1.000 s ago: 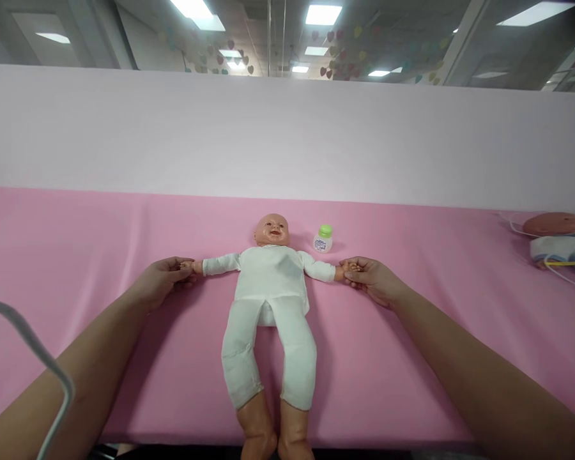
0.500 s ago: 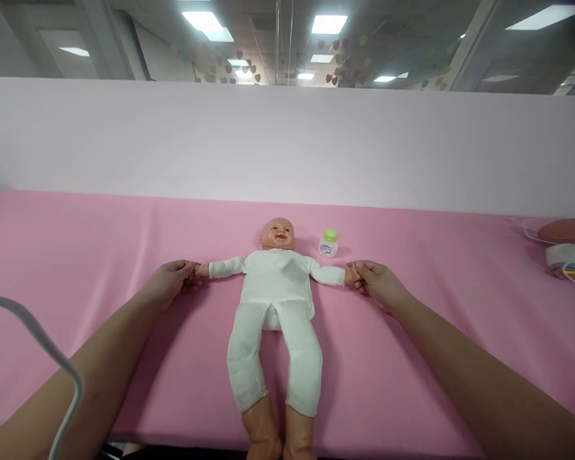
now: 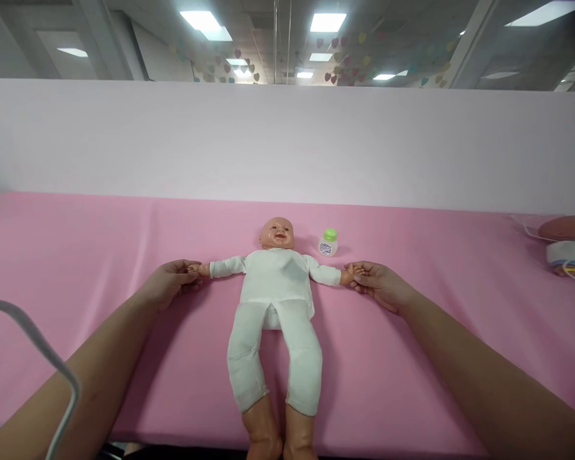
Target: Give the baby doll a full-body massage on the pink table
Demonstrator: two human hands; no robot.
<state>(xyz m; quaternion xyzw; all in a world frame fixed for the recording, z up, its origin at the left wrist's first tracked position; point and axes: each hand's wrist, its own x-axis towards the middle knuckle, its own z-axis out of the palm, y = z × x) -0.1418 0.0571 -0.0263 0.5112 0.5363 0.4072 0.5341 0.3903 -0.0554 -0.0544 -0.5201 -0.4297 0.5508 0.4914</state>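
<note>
The doll (image 3: 275, 300) lies flat on its back on the pink table (image 3: 76, 255), arms spread wide. Left hand (image 3: 170, 281) pinches 1 tiny wrist, right hand (image 3: 378, 284) pinches the other. Arms look fully stretched out; legs untouched. Just beyond the right grip: 1 small bottle (image 3: 328, 243). 1 second doll (image 3: 568, 239) lies well off right.
</note>
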